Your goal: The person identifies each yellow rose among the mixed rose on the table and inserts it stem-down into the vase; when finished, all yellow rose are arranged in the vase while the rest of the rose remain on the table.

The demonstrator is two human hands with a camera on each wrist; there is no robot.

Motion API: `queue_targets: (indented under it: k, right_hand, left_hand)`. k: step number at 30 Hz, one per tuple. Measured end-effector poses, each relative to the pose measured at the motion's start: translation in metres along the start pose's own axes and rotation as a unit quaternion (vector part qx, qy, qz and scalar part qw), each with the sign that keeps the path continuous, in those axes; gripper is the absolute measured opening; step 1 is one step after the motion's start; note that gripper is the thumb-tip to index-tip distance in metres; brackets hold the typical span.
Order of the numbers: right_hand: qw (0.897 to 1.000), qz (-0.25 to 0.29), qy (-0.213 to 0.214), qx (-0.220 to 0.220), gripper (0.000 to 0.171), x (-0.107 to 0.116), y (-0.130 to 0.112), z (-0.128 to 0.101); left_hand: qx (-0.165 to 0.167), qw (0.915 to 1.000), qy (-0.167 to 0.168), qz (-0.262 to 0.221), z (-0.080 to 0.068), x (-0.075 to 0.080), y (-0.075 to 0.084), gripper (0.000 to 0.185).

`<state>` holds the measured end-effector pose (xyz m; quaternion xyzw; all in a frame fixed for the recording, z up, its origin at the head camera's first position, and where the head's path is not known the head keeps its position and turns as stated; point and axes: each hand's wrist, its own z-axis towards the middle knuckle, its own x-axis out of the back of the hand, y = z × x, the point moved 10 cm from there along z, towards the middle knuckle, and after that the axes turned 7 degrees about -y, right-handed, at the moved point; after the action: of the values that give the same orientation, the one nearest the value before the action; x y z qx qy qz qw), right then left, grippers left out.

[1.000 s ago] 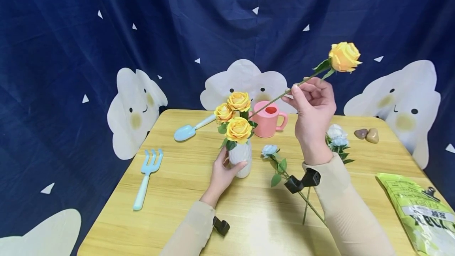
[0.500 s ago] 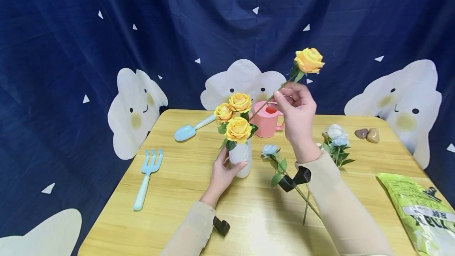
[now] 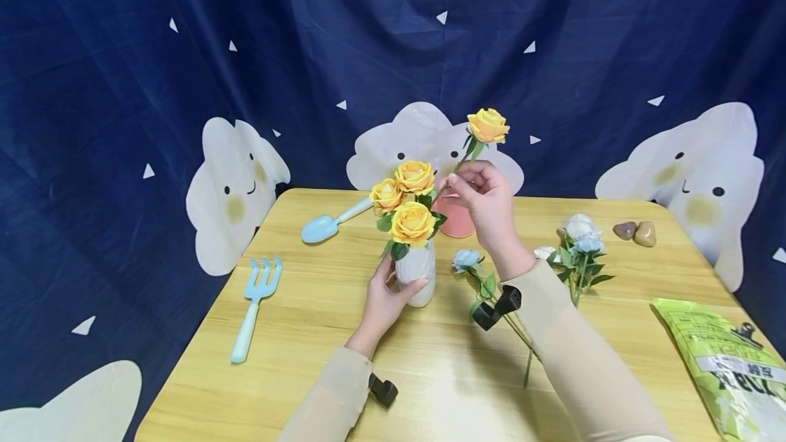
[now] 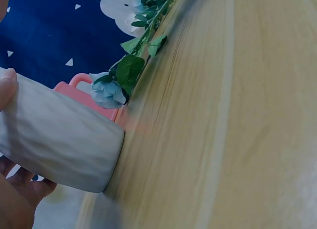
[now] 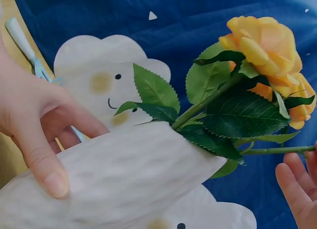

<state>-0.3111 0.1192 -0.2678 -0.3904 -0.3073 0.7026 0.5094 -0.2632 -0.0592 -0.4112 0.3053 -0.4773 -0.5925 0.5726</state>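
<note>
The vase [image 3: 415, 275] in the left hand [image 3: 382, 302] looks like matt white ceramic with a ridged, rough surface. The rose [image 3: 488, 125] pinched by the right hand [image 3: 485, 207] has cloth-like petals and plastic-looking leaves. The table [image 3: 307, 333] under both hands is pale wood grain, smooth, slightly glossy. Left of the left hand, the fork [image 3: 253, 305] is smooth matt plastic.

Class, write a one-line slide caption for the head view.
Left hand holds a white vase of yellow roses; right hand pinches another rose by its stem.
</note>
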Motion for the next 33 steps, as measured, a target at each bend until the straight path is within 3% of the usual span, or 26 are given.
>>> queue_targets:
  k: [9,26,33]
  right_hand:
    - [0.998,-0.054,-0.037,-0.011,0.014,-0.009,0.007,0.001]
    - [0.995,-0.028,-0.055,-0.082,0.006,-0.007,0.031,-0.003]
    - [0.991,-0.031,-0.083,-0.098,0.014,-0.007,0.043,-0.007]
  left_hand:
    - [-0.004,1.0000,0.000,0.001,0.000,-0.001,0.000,0.073]
    - [-0.007,1.0000,-0.003,-0.001,0.001,-0.001,0.000,0.072]
    - [-0.018,0.9998,0.000,0.002,0.001,-0.001,0.000,0.070]
